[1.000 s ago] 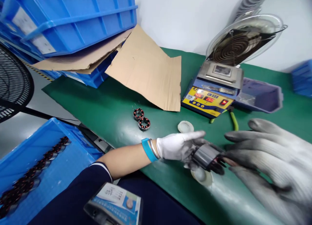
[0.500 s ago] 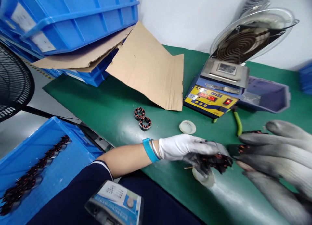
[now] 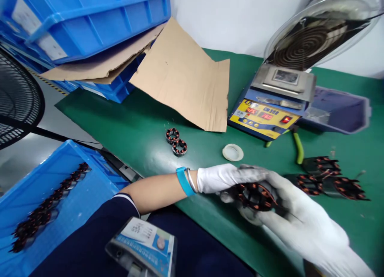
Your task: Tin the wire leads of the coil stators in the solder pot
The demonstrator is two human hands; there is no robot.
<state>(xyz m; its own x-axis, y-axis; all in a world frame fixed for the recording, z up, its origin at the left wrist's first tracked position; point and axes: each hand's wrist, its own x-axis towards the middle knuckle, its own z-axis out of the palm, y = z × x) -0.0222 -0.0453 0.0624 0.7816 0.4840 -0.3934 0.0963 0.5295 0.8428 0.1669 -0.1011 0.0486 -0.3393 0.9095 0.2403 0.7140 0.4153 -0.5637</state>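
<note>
Both gloved hands grip a motor stator [image 3: 257,196] with copper windings and a black core, low over the green table. My left hand [image 3: 240,176] is closed around its far left side; my right hand [image 3: 295,213] wraps its right side, thumb in front. Part of a pale ring [image 3: 251,218] shows beneath the stator, mostly covered. Just right of my hands stand three more stators: one at the back [image 3: 321,164], one nearer [image 3: 309,184] and one farther right [image 3: 346,188]. Two stators [image 3: 179,147] rest touching each other to the left.
Beyond my left hand lies a second pale ring [image 3: 233,152]. A solder pot with a lit display [image 3: 264,116] stands behind, by green-handled pliers [image 3: 299,148] and a purple bin [image 3: 342,111]. Cardboard [image 3: 186,77] leans by blue crates [image 3: 99,21]. A blue bin [image 3: 75,213] holds several stators.
My right hand has come left from above the stators at the right and closed on the stator in my left hand. That stator has turned, showing its windings. The view has shifted slightly.
</note>
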